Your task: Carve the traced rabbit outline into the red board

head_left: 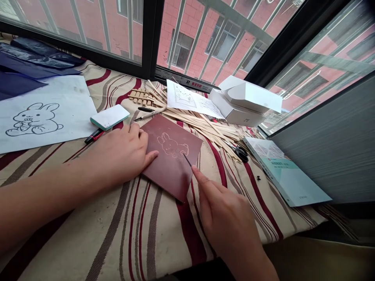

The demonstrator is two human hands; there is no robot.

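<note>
A reddish-brown square board (178,179) lies on the striped cloth, with the light outline of a rabbit (170,146) cut or scratched into its surface. My left hand (125,152) holds the board at its left edge, fingers curled and thumb pressed on top. A slim, dark, pointed carving tool (187,159) is pinched in my right hand (225,210). Its tip meets the board beside the rabbit's lower right part, and its handle is hidden in my fingers. To the left, a white sheet (76,93) bears a black rabbit drawing (38,121).
Beside my left wrist lie a white-and-green block (109,117) and a black-red pen (94,136). Thin wooden strips (202,125), a printed sheet (187,97), a white box (243,101) and scissors (240,153) are behind the board. A book (284,171) rests at the right edge.
</note>
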